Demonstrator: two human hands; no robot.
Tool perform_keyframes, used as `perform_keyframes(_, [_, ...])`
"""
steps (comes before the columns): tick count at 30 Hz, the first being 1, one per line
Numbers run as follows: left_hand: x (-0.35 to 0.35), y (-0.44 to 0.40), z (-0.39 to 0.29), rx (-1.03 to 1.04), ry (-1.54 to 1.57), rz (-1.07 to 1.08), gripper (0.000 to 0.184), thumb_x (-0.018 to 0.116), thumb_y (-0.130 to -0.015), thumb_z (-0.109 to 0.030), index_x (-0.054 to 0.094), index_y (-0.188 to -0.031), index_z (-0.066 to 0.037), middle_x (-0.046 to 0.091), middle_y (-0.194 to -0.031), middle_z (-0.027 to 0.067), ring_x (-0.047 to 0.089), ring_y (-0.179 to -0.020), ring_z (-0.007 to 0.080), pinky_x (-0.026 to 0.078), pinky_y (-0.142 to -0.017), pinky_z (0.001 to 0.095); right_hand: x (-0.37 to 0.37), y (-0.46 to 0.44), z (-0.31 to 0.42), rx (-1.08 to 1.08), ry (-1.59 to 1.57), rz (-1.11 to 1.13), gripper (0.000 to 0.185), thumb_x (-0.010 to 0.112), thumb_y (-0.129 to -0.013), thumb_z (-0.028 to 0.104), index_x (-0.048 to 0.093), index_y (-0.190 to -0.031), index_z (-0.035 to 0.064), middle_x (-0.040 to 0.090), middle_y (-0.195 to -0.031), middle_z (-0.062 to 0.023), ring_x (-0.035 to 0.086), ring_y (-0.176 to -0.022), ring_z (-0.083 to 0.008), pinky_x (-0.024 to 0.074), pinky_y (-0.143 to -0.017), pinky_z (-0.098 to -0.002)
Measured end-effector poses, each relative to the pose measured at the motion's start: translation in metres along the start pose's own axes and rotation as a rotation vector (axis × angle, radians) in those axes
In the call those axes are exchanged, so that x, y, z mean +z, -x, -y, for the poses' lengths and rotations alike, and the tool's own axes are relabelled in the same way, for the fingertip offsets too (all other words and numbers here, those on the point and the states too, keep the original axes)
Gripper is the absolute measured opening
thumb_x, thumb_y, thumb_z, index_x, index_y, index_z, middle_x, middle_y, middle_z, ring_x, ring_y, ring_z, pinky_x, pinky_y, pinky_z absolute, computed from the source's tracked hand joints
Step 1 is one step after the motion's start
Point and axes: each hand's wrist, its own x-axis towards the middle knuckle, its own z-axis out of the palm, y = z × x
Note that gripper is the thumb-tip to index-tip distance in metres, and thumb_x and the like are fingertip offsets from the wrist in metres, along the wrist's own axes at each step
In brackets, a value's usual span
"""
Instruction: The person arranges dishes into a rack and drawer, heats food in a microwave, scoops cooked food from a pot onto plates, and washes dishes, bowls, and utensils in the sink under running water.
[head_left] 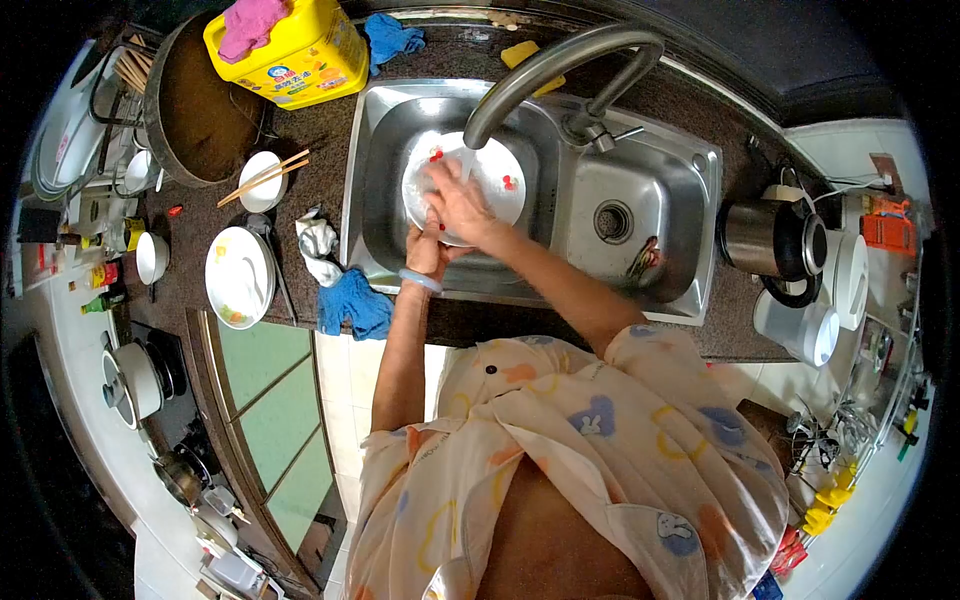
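Note:
A white plate [507, 190] with red spots is in the left sink basin [385, 200], tilted under the curved faucet [560, 62]. My left hand [428, 250], below a pale bracelet, grips the plate's near edge. My right hand [460, 205] lies on the plate's face with its fingers apart, slightly blurred, under a stream of water. Whether anything is beneath its palm is hidden.
Left of the sink are stacked plates [240, 278], a bowl [263, 182] with chopsticks, a wok [200, 110] and blue cloths [352, 303]. A yellow jug [290, 60] stands behind. A metal kettle [765, 238] stands right of the right basin [610, 180].

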Motion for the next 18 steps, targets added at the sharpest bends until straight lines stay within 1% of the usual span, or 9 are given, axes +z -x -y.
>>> perform_keyframes(2, [-0.008,-0.004,0.006,0.015,0.056,0.015,0.039,0.038,-0.1,-0.033,0.037,-0.127,-0.005,0.058,-0.106,0.0182,0.064,-0.091,0.0281,0.062,-0.065,0.0399,-0.01,0.004,0.02,0.009,-0.178,0.142,0.027,0.062,-0.078,0.011,0.059,-0.104,0.0066,0.053,-0.103,-0.0162,0.054,-0.094,-0.0351,0.0448,-0.085,-0.0459])
perform_keyframes(5, [-0.005,0.001,0.003,0.035,0.093,-0.095,0.041,0.038,-0.099,-0.039,0.041,-0.122,-0.005,0.06,-0.102,0.0151,0.065,-0.079,0.0204,0.059,-0.053,0.0305,-0.015,0.021,0.014,0.026,-0.126,0.358,0.032,0.065,-0.078,0.01,0.057,-0.109,0.0077,0.052,-0.109,-0.0135,0.054,-0.101,-0.034,0.045,-0.087,-0.044])
perform_keyframes(8, [-0.021,-0.007,0.003,0.215,-0.189,-0.227,0.054,0.042,-0.096,-0.047,0.041,-0.125,-0.001,0.062,-0.094,0.0149,0.062,-0.056,0.02,0.042,-0.034,0.0228,-0.023,0.042,-0.02,-0.084,-0.056,0.43,0.03,0.067,-0.077,0.009,0.059,-0.106,0.0072,0.052,-0.111,-0.013,0.052,-0.104,-0.0329,0.0437,-0.089,-0.0437])
perform_keyframes(9, [-0.036,-0.01,0.001,0.175,-0.201,-0.176,0.053,0.045,-0.096,-0.042,0.04,-0.126,0.001,0.062,-0.097,0.0177,0.066,-0.062,0.0248,0.052,-0.038,0.0271,-0.025,0.046,-0.034,-0.144,0.016,0.44,0.03,0.068,-0.076,0.01,0.06,-0.105,0.0068,0.052,-0.113,-0.0124,0.052,-0.105,-0.0328,0.0434,-0.09,-0.0435])
perform_keyframes(11, [-0.041,-0.008,-0.008,0.141,-0.279,-0.168,0.046,0.048,-0.095,-0.033,0.042,-0.125,0.002,0.061,-0.099,0.0203,0.068,-0.073,0.0298,0.061,-0.048,0.0347,-0.058,0.029,-0.04,-0.107,0.113,0.371,0.035,0.069,-0.076,0.011,0.058,-0.109,0.0072,0.054,-0.112,-0.0132,0.053,-0.104,-0.0332,0.0432,-0.091,-0.0433])
perform_keyframes(14, [-0.055,-0.018,-0.009,0.03,-0.324,-0.11,0.041,0.05,-0.094,-0.023,0.044,-0.124,0.003,0.061,-0.102,0.0209,0.068,-0.079,0.0326,0.062,-0.054,0.0396,-0.066,-0.007,-0.062,-0.073,0.15,0.22,0.037,0.071,-0.075,0.016,0.057,-0.108,0.0054,0.052,-0.117,-0.0167,0.056,-0.101,-0.0354,0.0445,-0.089,-0.044])
perform_keyframes(16, [-0.035,-0.011,-0.025,-0.016,-0.312,-0.072,0.039,0.05,-0.093,-0.02,0.044,-0.123,0.005,0.062,-0.099,0.0201,0.068,-0.076,0.0292,0.06,-0.048,0.0357,-0.066,-0.034,-0.069,-0.082,0.088,0.139,0.036,0.072,-0.074,0.02,0.056,-0.102,0.0032,0.047,-0.125,-0.0196,0.059,-0.097,-0.0371,0.0461,-0.086,-0.0449])
perform_keyframes(17, [-0.026,-0.007,-0.032,-0.067,-0.296,-0.036,0.038,0.05,-0.092,-0.017,0.045,-0.122,0.006,0.063,-0.095,0.0194,0.067,-0.073,0.0259,0.057,-0.042,0.0317,-0.068,-0.048,-0.068,-0.076,0.076,0.286,0.047,0.071,-0.075,0.021,0.052,-0.116,0.0076,0.054,-0.114,-0.0211,0.058,-0.099,-0.0356,0.0459,-0.087,-0.0432])
perform_keyframes(18, [-0.025,-0.009,-0.038,-0.124,-0.359,-0.023,0.041,0.053,-0.091,-0.017,0.045,-0.124,0.005,0.062,-0.099,0.0195,0.067,-0.077,0.028,0.059,-0.048,0.0369,-0.069,-0.06,-0.064,-0.073,0.063,0.434,0.059,0.07,-0.077,0.023,0.048,-0.13,0.012,0.06,-0.104,-0.0225,0.058,-0.101,-0.0341,0.0458,-0.088,-0.0415])
